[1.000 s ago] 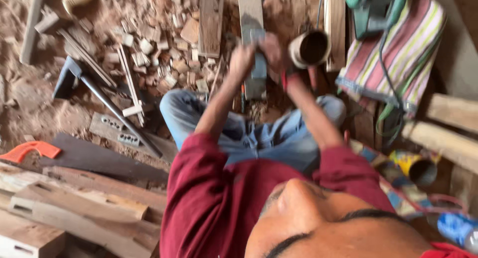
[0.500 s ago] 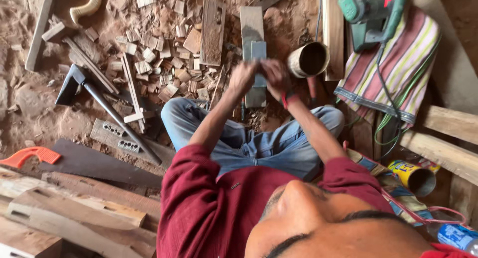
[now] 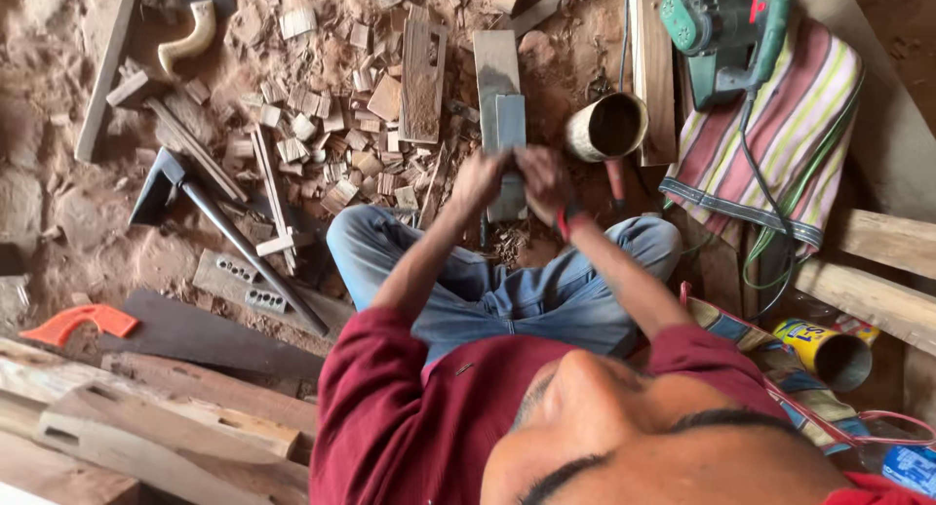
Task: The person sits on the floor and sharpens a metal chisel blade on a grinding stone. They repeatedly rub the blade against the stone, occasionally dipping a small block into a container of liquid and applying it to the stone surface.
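at the far left an orange-handled handsaw (image 3: 146, 328) lies on the dirt, its dark blade running toward a stack of notched timbers (image 3: 146, 427) below. just right of it a long-handled adze (image 3: 224, 227) rests slantwise, head up-left, over a metal plate with slots (image 3: 239, 283). beyond that, small wood offcuts (image 3: 331, 125) are scattered across the sawdust. the left hand (image 3: 478, 180) is closed around the near end of a flat grey sharpening stone (image 3: 507, 149), which lies on a wooden plank (image 3: 494, 61) on the ground in front of the crossed, jeans-clad legs. the right hand (image 3: 542, 176) touches it on the other side, fingers curled and pressed onto the same stone; whether a blade sits under them cannot be told. just right stands an open tin cup (image 3: 609, 127). further right a green electric planer (image 3: 726, 27) sits on a striped cloth (image 3: 780, 135), and a yellow can (image 3: 827, 347) lies on its side lower down.
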`<state>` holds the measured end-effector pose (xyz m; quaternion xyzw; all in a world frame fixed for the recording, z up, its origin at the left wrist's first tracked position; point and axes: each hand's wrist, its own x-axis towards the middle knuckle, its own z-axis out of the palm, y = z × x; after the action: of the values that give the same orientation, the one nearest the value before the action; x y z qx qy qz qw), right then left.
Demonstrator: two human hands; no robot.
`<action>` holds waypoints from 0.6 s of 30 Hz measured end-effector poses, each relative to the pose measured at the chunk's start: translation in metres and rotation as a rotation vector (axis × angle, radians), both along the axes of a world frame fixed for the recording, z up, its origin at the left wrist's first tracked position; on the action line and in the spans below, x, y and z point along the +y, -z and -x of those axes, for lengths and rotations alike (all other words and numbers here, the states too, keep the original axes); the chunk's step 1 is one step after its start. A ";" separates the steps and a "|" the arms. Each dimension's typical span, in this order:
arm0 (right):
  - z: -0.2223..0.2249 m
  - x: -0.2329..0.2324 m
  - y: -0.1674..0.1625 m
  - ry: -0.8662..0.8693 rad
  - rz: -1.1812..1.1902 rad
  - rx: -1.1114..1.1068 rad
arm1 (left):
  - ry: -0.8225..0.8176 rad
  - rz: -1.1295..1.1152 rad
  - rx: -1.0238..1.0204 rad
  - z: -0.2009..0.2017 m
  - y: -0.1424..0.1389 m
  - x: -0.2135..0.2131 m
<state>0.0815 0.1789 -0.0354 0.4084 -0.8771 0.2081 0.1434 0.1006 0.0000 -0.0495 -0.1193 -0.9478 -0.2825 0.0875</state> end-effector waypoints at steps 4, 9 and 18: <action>0.010 -0.008 -0.006 -0.073 0.586 -0.635 | -0.015 0.009 0.059 0.012 0.001 -0.004; 0.061 -0.028 -0.058 -0.028 0.104 -0.207 | -0.060 0.038 -0.034 0.057 -0.027 -0.012; 0.015 -0.012 -0.076 -0.079 0.028 0.026 | 0.001 0.105 -0.026 -0.006 -0.004 0.004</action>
<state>0.0669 0.1669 0.0405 0.4434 -0.8554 0.2203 0.1520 0.1063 0.0036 -0.0452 -0.1206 -0.9623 -0.2341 0.0686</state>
